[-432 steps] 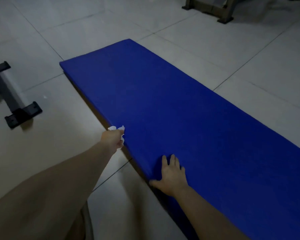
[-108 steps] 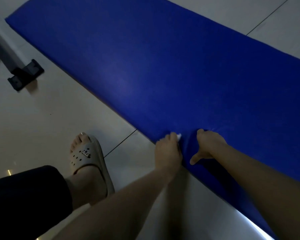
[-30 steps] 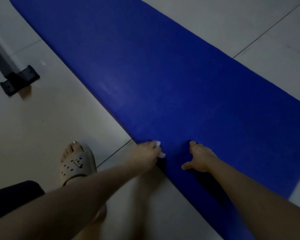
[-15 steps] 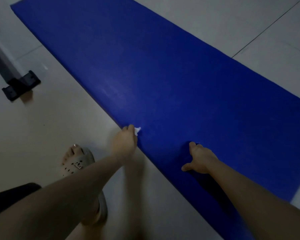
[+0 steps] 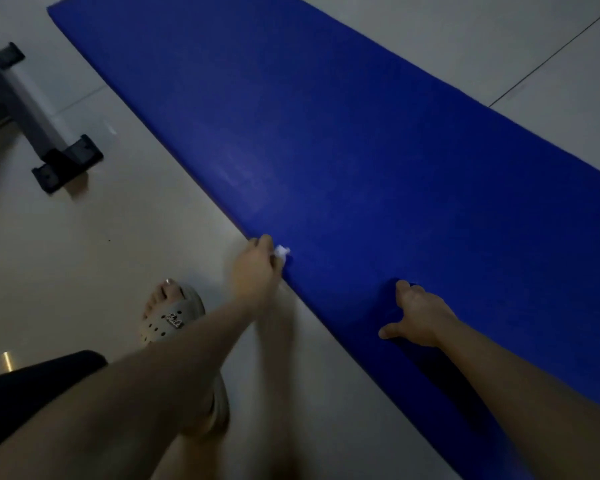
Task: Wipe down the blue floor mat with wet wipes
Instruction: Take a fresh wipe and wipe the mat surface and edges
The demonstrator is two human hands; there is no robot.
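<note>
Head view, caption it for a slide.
Left hand holds a white wet wipe at the edge of the blue floor mat; right hand rests on it.

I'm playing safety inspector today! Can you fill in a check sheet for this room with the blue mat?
Surface: pale tiled floor, shiny, with thin dark grout lines.
Job's things: blue mat lies flat on the floor; white wet wipe sits at its near long edge.
Clutter: beige slipper on a foot beside the mat.
Grippers: left hand pinches the wet wipe against the mat's edge; right hand rests on the mat, thumb spread, fingers too dark to read.
Cables: nothing seen.
Surroundings: grey equipment frame with a black foot, at the left; light is dim.
</note>
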